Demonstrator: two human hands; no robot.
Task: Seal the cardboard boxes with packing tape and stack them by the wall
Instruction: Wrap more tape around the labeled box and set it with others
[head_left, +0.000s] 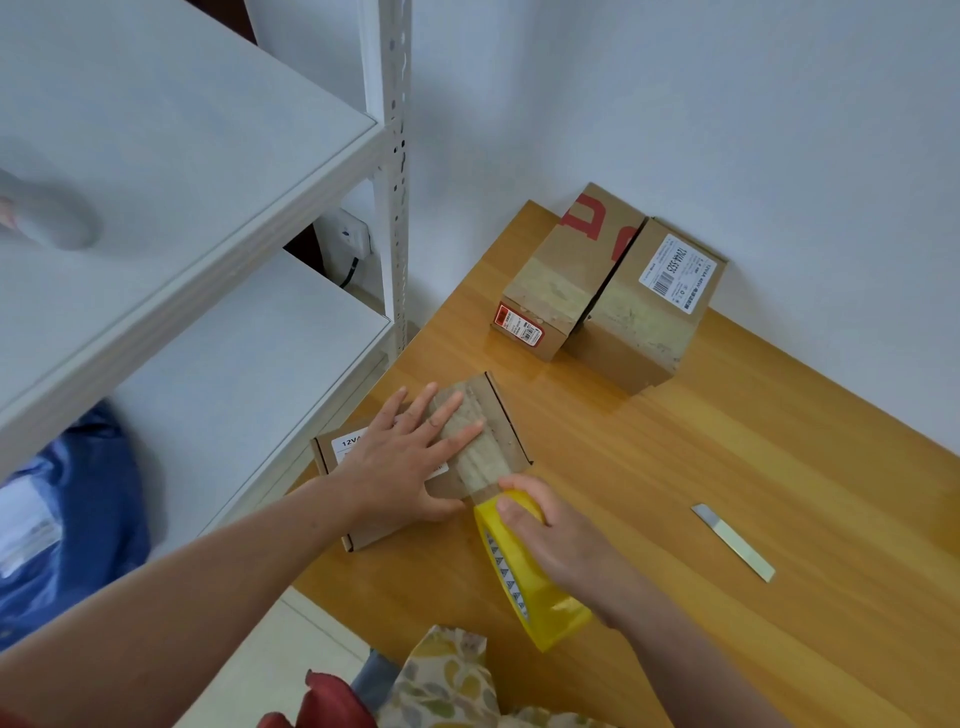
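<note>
Left hand presses box, right hand grips tape.

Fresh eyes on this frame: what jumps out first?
The yellow tape roll is gripped by the right hand front centre, its strip running over the small box that the left hand presses flat. Behind, a red-printed box and a barcode-labelled box sit side by side at the wall; a blade lies on the table at right.
</note>
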